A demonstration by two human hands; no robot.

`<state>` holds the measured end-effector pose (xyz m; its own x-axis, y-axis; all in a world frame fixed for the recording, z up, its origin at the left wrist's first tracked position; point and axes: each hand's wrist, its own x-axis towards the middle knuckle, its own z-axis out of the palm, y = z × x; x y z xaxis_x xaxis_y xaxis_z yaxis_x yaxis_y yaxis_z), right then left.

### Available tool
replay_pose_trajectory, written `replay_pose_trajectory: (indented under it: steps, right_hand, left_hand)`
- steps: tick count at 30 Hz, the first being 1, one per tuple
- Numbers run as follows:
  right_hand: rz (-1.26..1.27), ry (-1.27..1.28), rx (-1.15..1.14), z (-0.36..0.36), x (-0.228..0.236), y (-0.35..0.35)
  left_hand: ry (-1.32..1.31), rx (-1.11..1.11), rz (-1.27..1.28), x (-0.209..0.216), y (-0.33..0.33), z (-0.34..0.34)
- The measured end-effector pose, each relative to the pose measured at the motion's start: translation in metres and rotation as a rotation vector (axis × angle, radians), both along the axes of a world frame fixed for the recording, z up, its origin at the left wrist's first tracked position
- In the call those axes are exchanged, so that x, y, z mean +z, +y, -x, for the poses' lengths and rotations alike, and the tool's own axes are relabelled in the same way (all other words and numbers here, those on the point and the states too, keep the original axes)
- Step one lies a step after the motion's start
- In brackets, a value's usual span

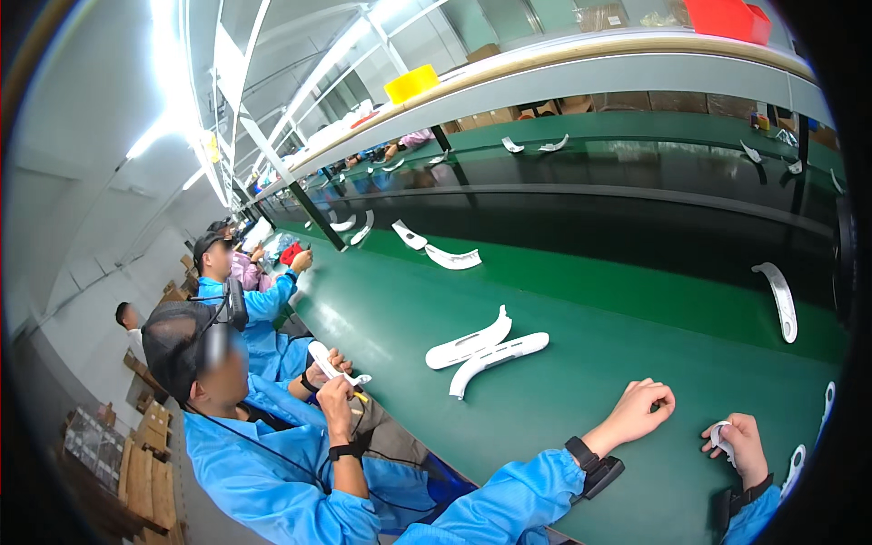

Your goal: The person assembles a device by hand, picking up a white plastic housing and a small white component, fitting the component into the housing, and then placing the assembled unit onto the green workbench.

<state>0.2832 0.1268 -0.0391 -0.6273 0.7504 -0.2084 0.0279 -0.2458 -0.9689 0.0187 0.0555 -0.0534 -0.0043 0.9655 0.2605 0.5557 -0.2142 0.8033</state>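
My left hand (pixel 639 413) rests over the green bench, its fingers curled inward; whatever they may hold is hidden. At the right, my right hand (pixel 747 451) is closed around a small white curved plastic part (pixel 721 439), of which only a piece shows between thumb and fingers. Both wrists wear black bands. Left of my left hand, two white curved plastic pieces with slots lie crosswise: the slotted one nearer me (pixel 504 356) and the one behind it (pixel 468 345).
A dark conveyor belt with green edges (pixel 581 282) runs beyond the bench, carrying several white parts, including a curved one (pixel 779 304). A shelf (pixel 581 73) spans above, with a yellow bin (pixel 411 84) and a red bin (pixel 729 20). A co-worker in blue (pixel 263 454) handles a white part at my left.
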Motion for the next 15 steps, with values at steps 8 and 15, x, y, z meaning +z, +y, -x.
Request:
replay_pose_trajectory:
  steps: [8,15]
  right_hand:
    - [-0.405,0.113,-0.15,-0.003,-0.008,0.003]
    - [-0.33,0.102,-0.084,-0.006,-0.007,0.008]
  left_hand:
    - [0.039,-0.002,0.025,0.0,-0.001,0.009]
    - [0.079,-0.007,0.001,0.005,-0.002,0.004]
